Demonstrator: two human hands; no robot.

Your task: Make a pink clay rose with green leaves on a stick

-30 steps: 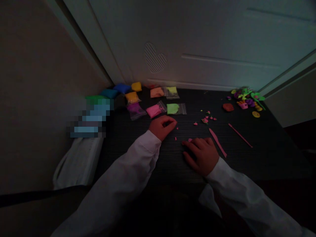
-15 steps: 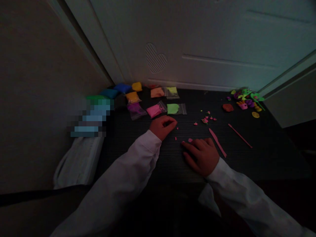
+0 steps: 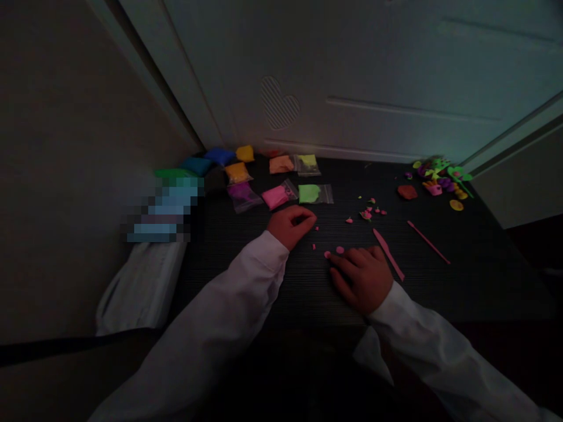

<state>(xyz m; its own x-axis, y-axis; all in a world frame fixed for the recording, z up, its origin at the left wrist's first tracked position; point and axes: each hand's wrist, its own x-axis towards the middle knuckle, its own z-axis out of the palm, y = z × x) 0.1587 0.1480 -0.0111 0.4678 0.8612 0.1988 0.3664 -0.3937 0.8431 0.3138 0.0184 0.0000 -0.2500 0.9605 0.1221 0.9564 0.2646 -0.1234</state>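
Note:
My right hand rests on the dark table with its fingers apart. Its index fingertip is at the edge of a small flat pink clay disc. A second pink clay disc lies just above those fingers. Farther left, my left hand is closed, thumb and index fingertip pinched together; whether something tiny is between them is hidden. Two pink clay bits, one of them this crumb, lie between my hands. A pink modelling knife lies right of my right hand.
Bagged clay, such as a green packet and a pink packet, lies behind my left hand. Small pink clay flowers sit mid-table. A thin pink tool, a red clay lump and colourful clay figures are at right.
My right index fingertip has drawn back slightly to the right, and the disc beneath it now shows more fully. My left hand keeps its pinch in the same place.

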